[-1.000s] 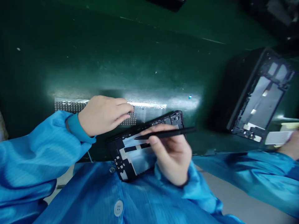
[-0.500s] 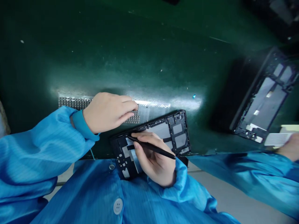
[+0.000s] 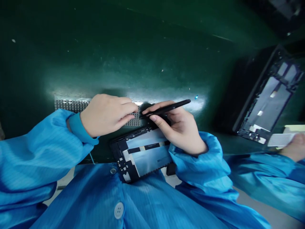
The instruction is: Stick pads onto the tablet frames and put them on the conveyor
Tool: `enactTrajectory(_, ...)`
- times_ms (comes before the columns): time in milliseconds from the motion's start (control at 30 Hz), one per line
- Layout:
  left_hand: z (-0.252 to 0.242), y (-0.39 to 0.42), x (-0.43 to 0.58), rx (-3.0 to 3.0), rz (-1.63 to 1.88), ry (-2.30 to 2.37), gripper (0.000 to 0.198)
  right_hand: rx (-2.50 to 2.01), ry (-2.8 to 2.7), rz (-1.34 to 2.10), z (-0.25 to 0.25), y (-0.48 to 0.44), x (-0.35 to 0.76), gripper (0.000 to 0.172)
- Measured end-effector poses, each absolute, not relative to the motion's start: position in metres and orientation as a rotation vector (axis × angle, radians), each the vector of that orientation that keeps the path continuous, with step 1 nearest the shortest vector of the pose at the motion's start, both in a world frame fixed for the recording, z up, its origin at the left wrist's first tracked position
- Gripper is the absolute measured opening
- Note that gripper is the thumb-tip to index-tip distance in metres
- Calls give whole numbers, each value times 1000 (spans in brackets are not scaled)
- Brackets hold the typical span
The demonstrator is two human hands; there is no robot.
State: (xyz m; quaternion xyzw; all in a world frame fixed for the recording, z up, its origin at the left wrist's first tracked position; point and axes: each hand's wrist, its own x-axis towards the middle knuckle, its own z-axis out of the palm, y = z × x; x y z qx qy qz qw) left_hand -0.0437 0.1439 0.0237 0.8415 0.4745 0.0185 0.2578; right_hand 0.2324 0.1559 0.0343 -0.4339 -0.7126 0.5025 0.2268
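Observation:
A clear-backed sheet of small dark square pads lies flat on the green table. My left hand is closed over this sheet, thumb and forefinger at its pads. My right hand grips black tweezers, their tips at the sheet's pads beside my left fingertips. Below both hands an open tablet housing lies tilted at the table's front edge against my blue coat. Its upper right part is hidden behind my right hand.
On the right stands a tall stack of similar tablet housings. Beyond it, a co-worker's hand holds a white ribbed piece. A tiny blue bit lies on the green table.
My right hand with the tweezers has moved up and right, from the tablet housing to the pad sheet. My left hand stays at the sheet.

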Motion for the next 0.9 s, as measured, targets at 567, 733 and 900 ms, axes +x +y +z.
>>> enactTrajectory(567,29,143,-39,2338,-20,1300,34,-1249,-1527,1218,36,70,213,14)
enactTrajectory(733,29,144,-39,2318,-40,1310,35,-1187,-1568,1087,20,45,197,24)
enactTrajectory(900,27,143,-40,2294,20,1307,33,-1224,-1636,1039,19,48,197,27)
